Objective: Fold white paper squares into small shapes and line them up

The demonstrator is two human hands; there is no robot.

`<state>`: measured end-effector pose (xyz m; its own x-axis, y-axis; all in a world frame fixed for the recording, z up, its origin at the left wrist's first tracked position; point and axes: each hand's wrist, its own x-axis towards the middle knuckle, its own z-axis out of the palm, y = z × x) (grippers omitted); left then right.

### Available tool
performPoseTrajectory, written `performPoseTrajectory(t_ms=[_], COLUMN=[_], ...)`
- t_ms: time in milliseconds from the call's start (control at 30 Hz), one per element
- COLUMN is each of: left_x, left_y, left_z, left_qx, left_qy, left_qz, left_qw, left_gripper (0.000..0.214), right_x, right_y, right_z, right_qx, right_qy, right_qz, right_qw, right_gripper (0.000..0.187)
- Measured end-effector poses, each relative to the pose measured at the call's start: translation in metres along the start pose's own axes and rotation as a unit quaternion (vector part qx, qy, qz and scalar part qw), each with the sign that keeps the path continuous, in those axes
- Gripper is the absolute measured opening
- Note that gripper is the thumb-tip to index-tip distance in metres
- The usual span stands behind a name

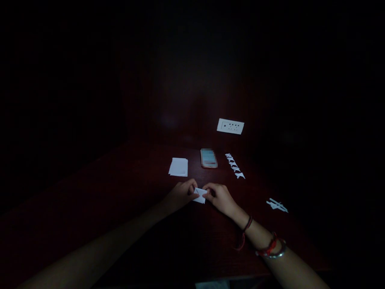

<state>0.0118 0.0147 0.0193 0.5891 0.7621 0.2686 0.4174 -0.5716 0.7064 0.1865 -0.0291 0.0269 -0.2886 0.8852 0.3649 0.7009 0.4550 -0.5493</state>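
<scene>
A small folded white paper [199, 198] is pinched at both sides between my two hands, just above the dark red table. Crease lines run across its face. My left hand [184, 192] grips its left edge, thumb in front and fingers curled behind. On the opposite edge my right hand [221, 197] holds it the same way. Beyond the left hand lies a stack of white paper sheets [179, 167]. To the right, a row of several small folded paper pieces [234, 165] runs away from me.
A phone-like object with a blurred screen [208, 158] lies at the back of the table [144, 176]. White paper strips [277, 205] rest at the right. A white socket panel [230, 126] is on the wall behind. The surroundings are very dark.
</scene>
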Motion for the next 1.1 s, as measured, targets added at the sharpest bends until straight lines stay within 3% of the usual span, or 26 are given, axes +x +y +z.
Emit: performPoseTrajectory(t_ms=[200, 333, 467, 733, 900, 1100], left_x=[0.001, 0.001, -0.002, -0.014, -0.024, -0.034], left_y=[0.002, 0.002, 0.004, 0.016, 0.006, -0.001], left_z=[0.000, 0.000, -0.002, 0.000, -0.002, -0.014], left_qx=[0.169, 0.247, 0.257, 0.350, 0.354, 0.331], left_qy=[0.036, -0.009, -0.036, -0.074, -0.117, -0.169], left_qz=[0.029, 0.076, 0.091, 0.111, 0.138, 0.135], left_qw=[0.985, 0.966, 0.961, 0.927, 0.917, 0.918], left_gripper=[0.028, 0.008, 0.010, 0.018, 0.031, 0.048], right_x=[0.000, 0.000, 0.000, -0.003, -0.005, -0.006], right_y=[0.002, 0.005, 0.003, -0.005, -0.010, -0.007], right_z=[0.000, 0.000, -0.003, -0.009, -0.011, -0.017], right_qx=[-0.087, -0.123, -0.141, -0.182, -0.178, -0.125], right_qy=[0.008, -0.051, -0.095, -0.108, -0.104, -0.158], right_qz=[-0.046, -0.069, -0.075, -0.091, -0.136, -0.173], right_qw=[0.995, 0.989, 0.983, 0.973, 0.969, 0.964], right_gripper=[0.032, 0.021, 0.024, 0.023, 0.021, 0.017])
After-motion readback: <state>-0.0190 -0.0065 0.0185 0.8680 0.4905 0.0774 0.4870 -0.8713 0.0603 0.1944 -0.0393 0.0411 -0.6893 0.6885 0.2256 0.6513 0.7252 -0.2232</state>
